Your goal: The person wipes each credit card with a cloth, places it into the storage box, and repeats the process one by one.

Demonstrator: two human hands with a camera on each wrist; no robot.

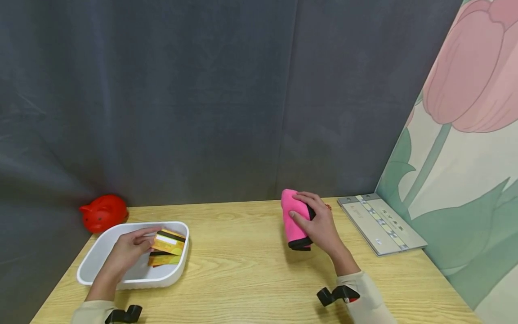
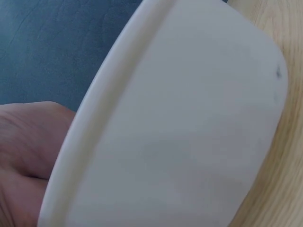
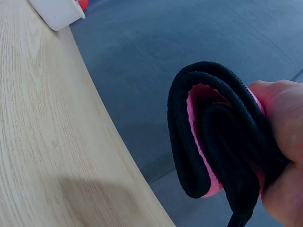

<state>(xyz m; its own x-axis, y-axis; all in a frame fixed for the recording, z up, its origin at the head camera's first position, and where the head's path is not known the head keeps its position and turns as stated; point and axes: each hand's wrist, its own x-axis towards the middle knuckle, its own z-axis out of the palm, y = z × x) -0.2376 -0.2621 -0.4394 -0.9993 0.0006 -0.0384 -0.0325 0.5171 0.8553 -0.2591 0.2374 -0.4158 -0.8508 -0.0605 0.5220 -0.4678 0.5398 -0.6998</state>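
A rolled pink cloth with black edging is gripped in my right hand, which holds it over the table towards the back. The right wrist view shows the folded layers of the cloth end-on. My left hand reaches into a white plastic basin and pinches a yellow card with a dark stripe. More yellow cards lie beneath it in the basin. In the left wrist view the basin's outer wall hides the fingers of that hand.
Behind the basin, at the table's back left corner, sits a red piggy bank. A grey booklet with a patterned band lies at the right. A dark curtain hangs along the back edge of the wooden table.
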